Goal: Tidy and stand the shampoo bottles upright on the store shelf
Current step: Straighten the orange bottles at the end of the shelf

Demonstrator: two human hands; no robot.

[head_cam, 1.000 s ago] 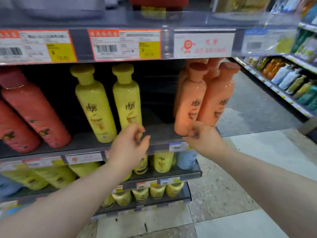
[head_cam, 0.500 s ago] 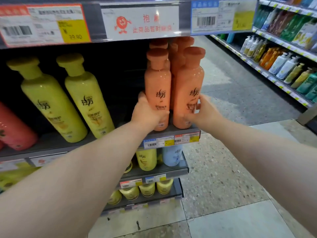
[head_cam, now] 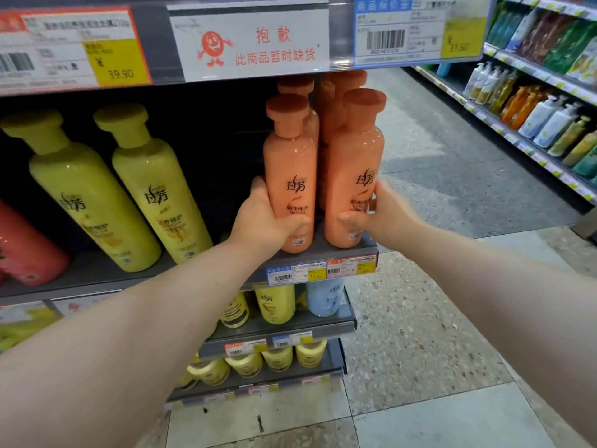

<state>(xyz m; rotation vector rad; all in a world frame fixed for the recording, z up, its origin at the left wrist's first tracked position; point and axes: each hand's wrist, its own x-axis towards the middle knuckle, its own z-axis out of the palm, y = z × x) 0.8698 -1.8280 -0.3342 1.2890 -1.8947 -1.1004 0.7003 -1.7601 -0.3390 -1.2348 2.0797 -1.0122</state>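
Note:
Two orange shampoo bottles stand upright at the front right end of the grey shelf (head_cam: pixel 323 250). My left hand (head_cam: pixel 265 218) grips the left orange bottle (head_cam: pixel 289 163) low on its body. My right hand (head_cam: pixel 378 215) grips the right orange bottle (head_cam: pixel 353 166) from its right side, thumb across the label. More orange bottles (head_cam: pixel 326 101) stand close behind them. Two yellow bottles (head_cam: pixel 97 195) (head_cam: pixel 161 192) lean to the left further along the same shelf. A pink bottle (head_cam: pixel 22 250) leans at the far left.
A price-tag rail (head_cam: pixel 245 43) of the shelf above hangs just over the bottle caps. Lower shelves hold yellow bottles (head_cam: pixel 274 302) and a pale blue bottle (head_cam: pixel 324 295). An aisle floor (head_cam: pixel 436 205) runs to the right, with another stocked shelf unit (head_cam: pixel 533 108) beyond.
My left hand left the yellow bottles and took hold of the left orange bottle. My right hand moved up onto the right orange bottle. Both orange bottles went from leaning to upright.

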